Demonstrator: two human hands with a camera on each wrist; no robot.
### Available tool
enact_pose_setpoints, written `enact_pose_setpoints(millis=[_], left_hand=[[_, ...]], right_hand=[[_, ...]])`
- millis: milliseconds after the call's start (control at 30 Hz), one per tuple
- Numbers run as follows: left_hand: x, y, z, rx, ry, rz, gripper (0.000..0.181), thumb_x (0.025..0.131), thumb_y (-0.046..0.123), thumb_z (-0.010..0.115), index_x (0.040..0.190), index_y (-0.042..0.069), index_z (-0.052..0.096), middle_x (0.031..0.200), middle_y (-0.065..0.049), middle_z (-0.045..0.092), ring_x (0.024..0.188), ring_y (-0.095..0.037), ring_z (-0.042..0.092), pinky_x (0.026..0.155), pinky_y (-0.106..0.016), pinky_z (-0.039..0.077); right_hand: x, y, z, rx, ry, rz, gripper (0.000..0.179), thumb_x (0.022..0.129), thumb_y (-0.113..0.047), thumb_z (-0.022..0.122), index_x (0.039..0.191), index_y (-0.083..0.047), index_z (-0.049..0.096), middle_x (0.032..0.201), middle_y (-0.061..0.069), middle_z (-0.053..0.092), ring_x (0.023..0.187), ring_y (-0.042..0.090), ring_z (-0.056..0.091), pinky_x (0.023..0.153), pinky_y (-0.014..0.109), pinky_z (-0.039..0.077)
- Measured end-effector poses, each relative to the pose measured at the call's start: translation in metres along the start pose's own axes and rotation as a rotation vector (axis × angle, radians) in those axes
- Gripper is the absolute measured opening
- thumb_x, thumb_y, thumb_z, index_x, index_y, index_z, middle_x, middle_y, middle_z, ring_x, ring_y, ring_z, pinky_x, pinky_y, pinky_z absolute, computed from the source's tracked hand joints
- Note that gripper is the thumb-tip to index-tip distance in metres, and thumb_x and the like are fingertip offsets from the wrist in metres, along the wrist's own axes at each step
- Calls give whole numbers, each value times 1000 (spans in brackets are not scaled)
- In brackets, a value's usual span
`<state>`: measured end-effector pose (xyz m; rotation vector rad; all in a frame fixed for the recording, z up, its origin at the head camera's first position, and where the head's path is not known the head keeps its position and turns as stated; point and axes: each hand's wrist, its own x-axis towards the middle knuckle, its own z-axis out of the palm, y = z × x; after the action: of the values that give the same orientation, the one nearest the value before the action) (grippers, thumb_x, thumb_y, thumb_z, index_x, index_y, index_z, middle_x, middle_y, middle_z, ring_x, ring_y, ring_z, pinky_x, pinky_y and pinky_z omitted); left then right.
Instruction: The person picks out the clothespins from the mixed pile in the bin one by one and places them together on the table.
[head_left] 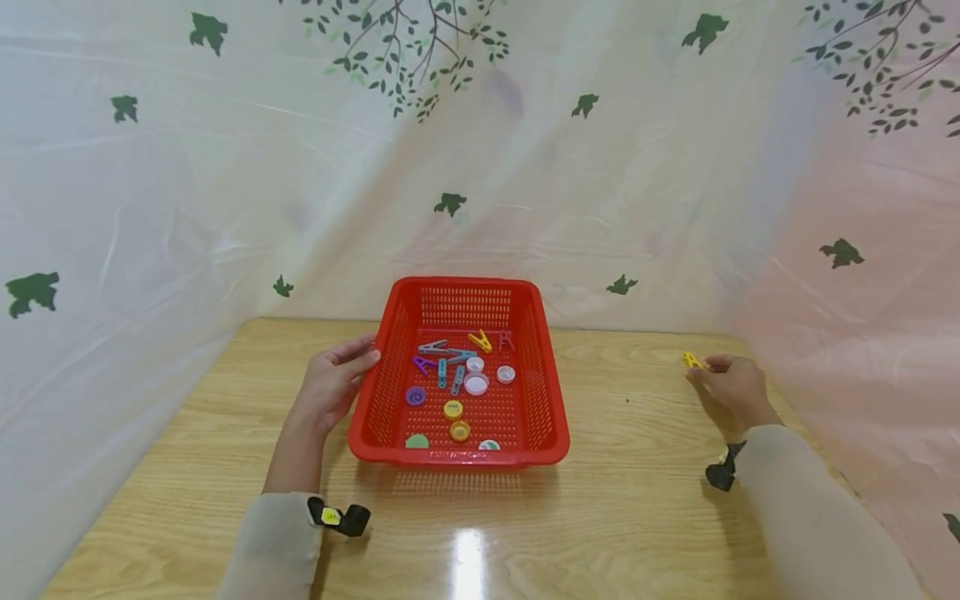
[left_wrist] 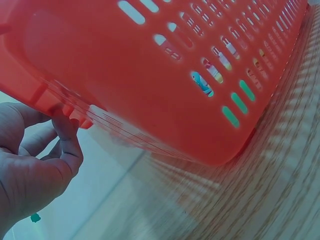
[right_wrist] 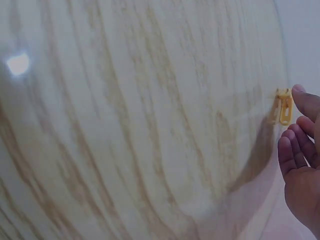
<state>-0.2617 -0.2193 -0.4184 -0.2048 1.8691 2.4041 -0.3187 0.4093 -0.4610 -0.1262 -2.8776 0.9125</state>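
Note:
My left hand [head_left: 337, 385] grips the left rim of a red perforated plastic basket [head_left: 362, 446]; in the left wrist view its thumb and fingers [left_wrist: 67, 137] curl at the basket's edge. Far to the right, my right hand [head_left: 733, 389] pinches a small yellow clothespin [head_left: 692, 361] near the table's right back edge. The right wrist view has this clothespin [right_wrist: 285, 107] at the thumb and fingertips, the other fingers loosely bent. Inside the basket lie several clothespins, among them a yellow one [head_left: 480, 341] and a purple one [head_left: 423, 365].
Several bottle caps also lie in the basket, including a purple cap [head_left: 416, 396], a yellow cap [head_left: 453, 409] and a green cap [head_left: 417, 441]. Under everything is a wood-grain table [head_left: 630, 508]. A pale sheet [head_left: 645, 208] with leaf prints hangs behind and along the sides.

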Motion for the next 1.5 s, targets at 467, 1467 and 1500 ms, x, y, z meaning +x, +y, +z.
enact_pose_setpoints(millis=[467,1467,1500], left_hand=[[2,0,1,-31,7,-14,57,96,14,73,150,8,53,129,-4,63,109,-18,68,92,-31,58],[-2,3,2,44,18,-11,56,97,18,72,150,11,53,144,-12,55,116,-18,63,94,-28,56],[-2,4,2,55,17,-10,56,97,18,72,150,11,53,145,-13,54,116,-18,62,94,-27,56]], right_hand=[[12,-21,-19,-51,4,-81,61,104,-35,60,133,18,55,126,39,59,113,54,59,91,63,51],[41,-130,-28,-100,-86,-263,53,106,-27,56,140,13,52,132,37,57,119,49,57,100,63,48],[42,-135,-27,-96,-90,-268,52,106,-26,56,140,13,52,132,37,57,120,50,57,100,63,48]])
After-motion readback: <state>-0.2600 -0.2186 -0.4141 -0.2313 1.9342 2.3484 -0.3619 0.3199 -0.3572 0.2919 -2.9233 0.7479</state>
